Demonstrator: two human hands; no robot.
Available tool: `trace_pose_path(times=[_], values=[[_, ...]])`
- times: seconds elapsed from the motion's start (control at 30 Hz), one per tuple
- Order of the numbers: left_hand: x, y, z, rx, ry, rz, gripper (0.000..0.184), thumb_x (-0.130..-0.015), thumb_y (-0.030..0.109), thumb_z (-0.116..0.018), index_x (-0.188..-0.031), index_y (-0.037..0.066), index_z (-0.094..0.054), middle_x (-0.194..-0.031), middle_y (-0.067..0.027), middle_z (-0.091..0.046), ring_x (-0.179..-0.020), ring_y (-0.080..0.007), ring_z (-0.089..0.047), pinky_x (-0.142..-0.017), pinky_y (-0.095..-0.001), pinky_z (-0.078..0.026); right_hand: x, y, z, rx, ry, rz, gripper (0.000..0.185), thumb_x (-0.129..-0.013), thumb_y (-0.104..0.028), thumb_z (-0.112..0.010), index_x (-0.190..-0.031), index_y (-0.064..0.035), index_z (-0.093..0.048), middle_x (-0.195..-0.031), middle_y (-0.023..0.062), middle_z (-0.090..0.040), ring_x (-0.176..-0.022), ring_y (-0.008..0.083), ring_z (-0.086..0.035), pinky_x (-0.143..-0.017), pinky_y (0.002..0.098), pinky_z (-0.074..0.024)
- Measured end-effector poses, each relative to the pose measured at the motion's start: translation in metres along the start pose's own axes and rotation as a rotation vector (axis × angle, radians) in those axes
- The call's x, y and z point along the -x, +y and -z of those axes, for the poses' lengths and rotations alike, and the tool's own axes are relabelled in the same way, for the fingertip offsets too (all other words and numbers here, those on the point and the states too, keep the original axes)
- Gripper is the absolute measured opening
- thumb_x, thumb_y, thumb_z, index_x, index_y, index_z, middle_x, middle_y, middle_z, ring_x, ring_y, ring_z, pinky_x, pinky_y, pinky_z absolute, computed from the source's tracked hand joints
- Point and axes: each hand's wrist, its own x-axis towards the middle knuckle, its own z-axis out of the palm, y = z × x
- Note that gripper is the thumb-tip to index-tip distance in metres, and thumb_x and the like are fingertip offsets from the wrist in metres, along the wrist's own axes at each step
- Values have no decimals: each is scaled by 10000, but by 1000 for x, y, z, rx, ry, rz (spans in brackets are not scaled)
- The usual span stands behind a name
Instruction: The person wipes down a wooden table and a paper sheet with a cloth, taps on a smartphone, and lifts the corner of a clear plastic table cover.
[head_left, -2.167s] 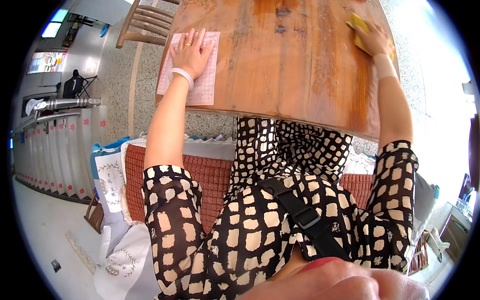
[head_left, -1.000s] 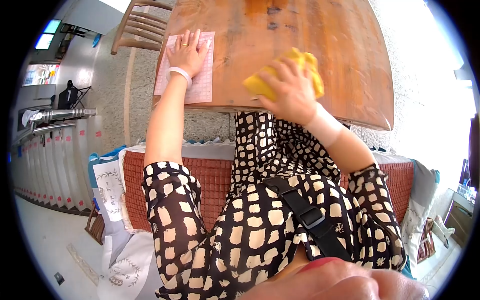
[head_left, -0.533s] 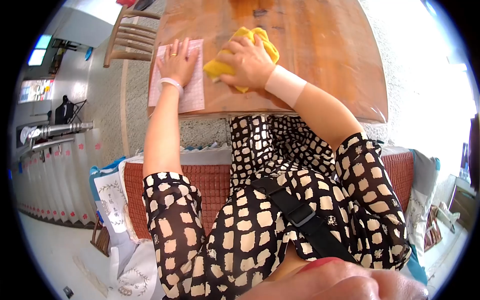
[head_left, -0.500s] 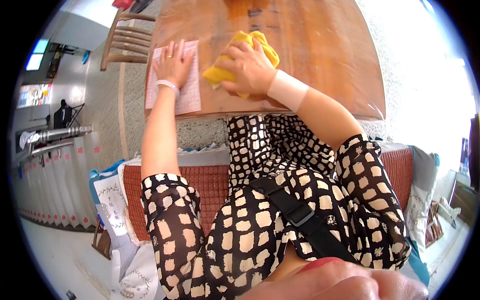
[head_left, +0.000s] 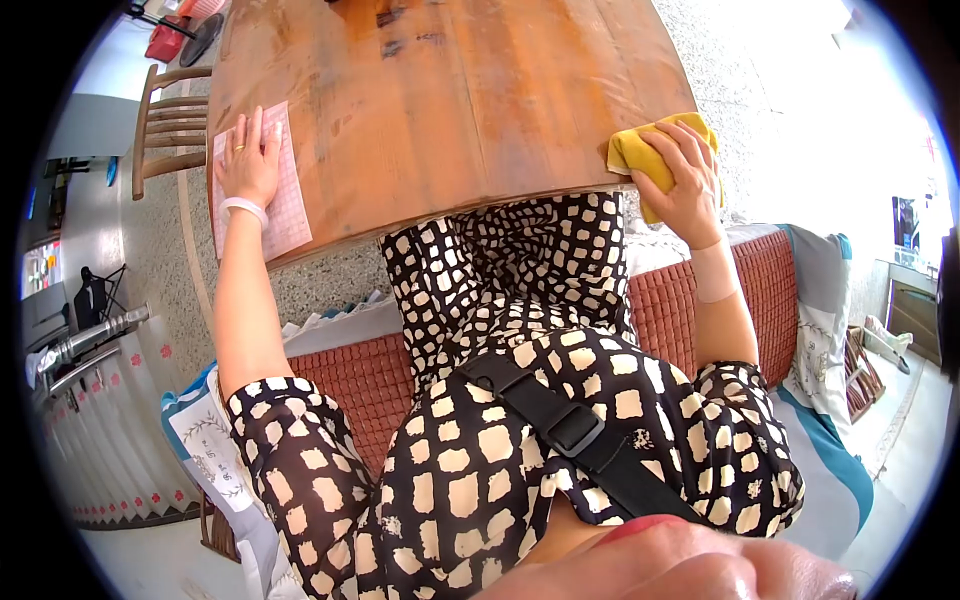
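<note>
My left hand [head_left: 250,165] lies flat with fingers stretched out on a pink gridded sheet [head_left: 287,205] at the left edge of the wooden table [head_left: 440,120]. A ring is on one finger and a pale band circles the wrist. At the near right corner of the table, my right hand [head_left: 685,185] grips a yellow cloth [head_left: 630,150]. Part of the cloth drapes past the table's edge, below my fingers. A wide pale band covers my right wrist.
A wooden chair [head_left: 170,130] stands left of the table. Beneath me is a sofa with red-brown woven mats [head_left: 710,285] and white-and-blue covers. A fan [head_left: 203,38] and a red object [head_left: 166,40] are at the far left. A pale curtain [head_left: 120,430] hangs at left.
My right hand has moved with the yellow cloth from the table's middle to its near right corner. My left hand stays on the sheet. The view has shifted to the right.
</note>
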Motion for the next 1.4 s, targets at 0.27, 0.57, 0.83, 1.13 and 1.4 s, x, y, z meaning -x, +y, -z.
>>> trace_pose_path(times=[0.27,0.57,0.83,1.13,1.4], values=[[0,-4,-4,9,24,-19,558,-951,552,-336,-1463,337,-277,-1531,-29,-270,-1413,-259,-233,-1106,-588,-135,-13,5,1,109,-123,-34,450,-752,-387,-667,-1151,-184,-617,-1203,35,-561,-1174,262,-476,-1021,445,-313],[1,2,0,6,2,-1,579,-937,584,-329,-1455,329,-296,-1530,-29,-273,-1413,-254,-235,-1104,-589,-146,-78,40,-40,187,-65,-223,505,-781,-494,-587,-1184,-190,-607,-1261,67,-542,-1210,301,-460,-962,562,-343],[0,2,0,-5,4,0,603,-931,610,-306,-1455,313,-305,-1530,-26,-273,-1412,-255,-232,-1099,-595,-152,-22,-2,-16,131,-62,-104,479,-771,-401,-635,-1192,-177,-585,-1251,74,-519,-1218,313,-422,-1005,512,-316],[7,8,8,-14,9,-9,584,-946,567,-332,-1455,280,-319,-1522,-47,-291,-1404,-276,-250,-1088,-595,-167,-48,-7,-15,71,-132,-61,469,-751,-384,-666,-1162,-164,-612,-1216,53,-551,-1179,292,-458,-984,500,-325],[13,9,12,22,45,-28,570,-942,519,-398,-1449,269,-332,-1508,-67,-312,-1398,-295,-256,-1090,-599,-167,-172,43,-81,176,-145,-213,530,-776,-508,-582,-1233,-240,-591,-1314,60,-522,-1268,304,-411,-1010,591,-300]])
